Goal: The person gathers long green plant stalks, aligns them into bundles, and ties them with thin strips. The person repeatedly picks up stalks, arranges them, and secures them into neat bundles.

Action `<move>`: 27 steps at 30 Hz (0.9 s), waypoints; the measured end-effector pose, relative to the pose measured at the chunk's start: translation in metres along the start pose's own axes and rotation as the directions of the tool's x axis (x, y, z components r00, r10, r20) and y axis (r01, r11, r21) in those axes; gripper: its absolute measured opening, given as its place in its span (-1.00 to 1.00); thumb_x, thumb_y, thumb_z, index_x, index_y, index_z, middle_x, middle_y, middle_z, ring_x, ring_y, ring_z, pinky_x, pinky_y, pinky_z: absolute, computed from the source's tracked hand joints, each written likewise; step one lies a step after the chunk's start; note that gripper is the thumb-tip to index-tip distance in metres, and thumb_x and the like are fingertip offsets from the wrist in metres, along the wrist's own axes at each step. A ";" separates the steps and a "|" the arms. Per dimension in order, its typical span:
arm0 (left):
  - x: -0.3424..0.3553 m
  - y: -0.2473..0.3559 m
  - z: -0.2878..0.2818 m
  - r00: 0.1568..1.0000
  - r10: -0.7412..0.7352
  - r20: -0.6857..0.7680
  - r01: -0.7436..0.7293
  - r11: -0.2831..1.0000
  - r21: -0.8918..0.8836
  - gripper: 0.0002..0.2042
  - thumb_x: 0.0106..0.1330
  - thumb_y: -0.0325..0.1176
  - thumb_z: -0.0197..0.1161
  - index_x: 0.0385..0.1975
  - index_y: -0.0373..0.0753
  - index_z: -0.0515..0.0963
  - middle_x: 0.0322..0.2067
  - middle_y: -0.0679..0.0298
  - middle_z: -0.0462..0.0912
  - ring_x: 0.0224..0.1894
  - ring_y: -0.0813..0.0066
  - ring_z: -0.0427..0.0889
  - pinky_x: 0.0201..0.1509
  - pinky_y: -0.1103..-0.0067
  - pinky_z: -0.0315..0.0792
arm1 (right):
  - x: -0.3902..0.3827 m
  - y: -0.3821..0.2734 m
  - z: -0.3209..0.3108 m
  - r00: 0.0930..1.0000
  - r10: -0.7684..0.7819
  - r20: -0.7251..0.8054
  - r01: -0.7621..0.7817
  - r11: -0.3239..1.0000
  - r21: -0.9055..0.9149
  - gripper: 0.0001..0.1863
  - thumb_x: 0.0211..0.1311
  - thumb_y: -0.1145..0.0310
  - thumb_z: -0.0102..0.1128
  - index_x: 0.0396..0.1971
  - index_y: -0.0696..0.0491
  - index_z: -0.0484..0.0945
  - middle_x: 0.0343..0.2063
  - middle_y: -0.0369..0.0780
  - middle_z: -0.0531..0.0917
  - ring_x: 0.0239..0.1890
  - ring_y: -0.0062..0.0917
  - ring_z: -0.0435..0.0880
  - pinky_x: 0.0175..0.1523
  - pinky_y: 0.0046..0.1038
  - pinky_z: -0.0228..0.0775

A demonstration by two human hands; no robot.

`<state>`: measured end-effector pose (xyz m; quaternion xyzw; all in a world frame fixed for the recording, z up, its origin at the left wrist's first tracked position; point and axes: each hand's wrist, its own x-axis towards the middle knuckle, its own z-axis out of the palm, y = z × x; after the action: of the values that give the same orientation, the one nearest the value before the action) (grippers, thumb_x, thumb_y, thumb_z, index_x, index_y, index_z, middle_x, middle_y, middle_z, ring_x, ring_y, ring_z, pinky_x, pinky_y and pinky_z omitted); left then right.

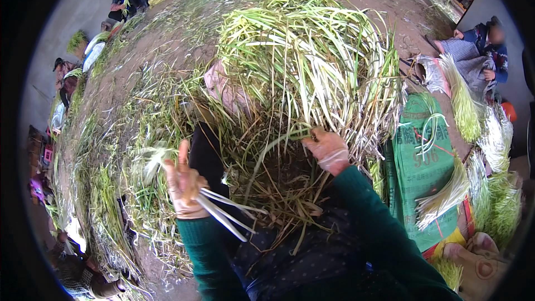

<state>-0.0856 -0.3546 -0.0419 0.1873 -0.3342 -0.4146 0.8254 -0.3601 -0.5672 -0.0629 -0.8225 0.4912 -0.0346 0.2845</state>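
Boldly printed green sack [419, 175] beside stalk heap [312, 50]

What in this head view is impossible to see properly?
In the head view:
Middle of the white stalks: hidden by the left hand.
Pale wisps beside it: blurred.
Pink thing: partly covered by the stalk pile.
Lower-left person: partly cut off by the dark rim.

A head-worn fisheye looks forward and down over the nearby lap [317, 245], distances uncertain toward the rim.
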 end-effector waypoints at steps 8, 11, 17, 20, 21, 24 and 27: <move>0.006 -0.030 0.093 0.884 -0.335 -0.326 0.389 0.913 0.119 -0.65 0.32 -0.14 0.02 -0.23 -0.35 0.54 -0.89 0.48 0.26 -0.97 0.69 0.09 -0.93 0.70 -0.07 | -0.007 0.004 0.024 0.970 -0.146 -0.193 0.206 0.915 0.346 -0.83 0.18 0.31 0.07 -0.51 0.08 0.45 -0.77 -0.25 0.41 -0.75 -0.56 0.44 -0.67 -0.54 0.31; 0.019 -0.064 0.108 0.818 -0.363 -0.446 0.478 0.860 0.176 -0.71 0.24 -0.21 0.14 -0.22 -0.31 0.56 -0.82 0.48 0.32 -0.92 0.73 0.12 -0.90 0.74 -0.01 | -0.051 -0.011 0.023 0.937 -0.330 0.110 0.288 0.914 0.287 -0.83 0.20 0.26 0.01 -0.34 0.05 0.43 -0.75 -0.25 0.45 -0.74 -0.48 0.46 -0.67 -0.42 0.32; 0.054 -0.156 0.092 0.818 -0.287 -0.498 0.540 0.680 0.496 -0.72 0.21 -0.35 0.15 -0.14 -0.36 0.51 -0.63 0.44 0.43 -0.67 0.73 0.32 -0.63 0.81 0.25 | -0.127 -0.034 0.006 0.763 -0.343 0.548 0.439 0.897 -0.049 -0.61 0.11 0.29 0.02 -0.04 0.03 0.30 -0.59 -0.11 0.57 -0.52 -0.23 0.61 -0.49 -0.21 0.39; 0.070 -0.199 0.099 0.796 -0.367 -0.481 0.551 0.767 0.328 -0.79 0.19 -0.45 0.14 -0.22 -0.41 0.45 -0.46 0.31 0.44 -0.51 0.69 0.38 -0.51 0.78 0.29 | -0.144 -0.003 0.008 0.781 -0.589 0.210 0.577 0.808 0.119 -0.48 0.10 0.19 0.06 0.08 -0.02 0.25 -0.63 -0.14 0.54 -0.56 -0.19 0.56 -0.52 -0.21 0.34; 0.071 -0.210 0.100 0.799 -0.355 -0.485 0.578 0.675 0.458 -0.83 0.18 -0.43 0.16 -0.28 -0.34 0.43 -0.53 0.35 0.42 -0.60 0.69 0.35 -0.61 0.75 0.23 | -0.145 0.003 0.002 0.798 -0.542 0.264 0.532 0.839 0.117 -0.49 0.10 0.20 0.06 0.07 -0.02 0.26 -0.61 -0.13 0.55 -0.54 -0.19 0.57 -0.49 -0.21 0.35; 0.074 -0.229 0.102 0.790 -0.258 -0.556 0.585 0.590 0.557 -0.85 0.16 -0.34 0.19 -0.36 -0.26 0.45 -0.67 0.44 0.38 -0.77 0.68 0.26 -0.79 0.68 0.10 | -0.143 0.011 -0.018 0.832 -0.410 0.374 0.409 0.908 0.087 -0.50 0.09 0.21 0.07 0.06 -0.01 0.28 -0.56 -0.12 0.57 -0.48 -0.19 0.58 -0.41 -0.24 0.38; 0.078 -0.236 0.077 0.766 -0.145 -0.626 0.541 0.673 0.505 -0.85 0.10 -0.36 0.25 -0.39 -0.28 0.52 -0.65 0.39 0.45 -0.71 0.67 0.31 -0.74 0.64 0.17 | -0.136 0.015 -0.033 0.874 -0.368 0.317 0.367 0.928 0.065 -0.56 0.08 0.26 0.05 -0.01 0.07 0.32 -0.55 -0.09 0.59 -0.48 -0.20 0.60 -0.44 -0.23 0.40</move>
<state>-0.2383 -0.5581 -0.0949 0.6365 -0.1697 -0.3531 0.6643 -0.4527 -0.4739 -0.0128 -0.8948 0.2726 0.0468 0.3505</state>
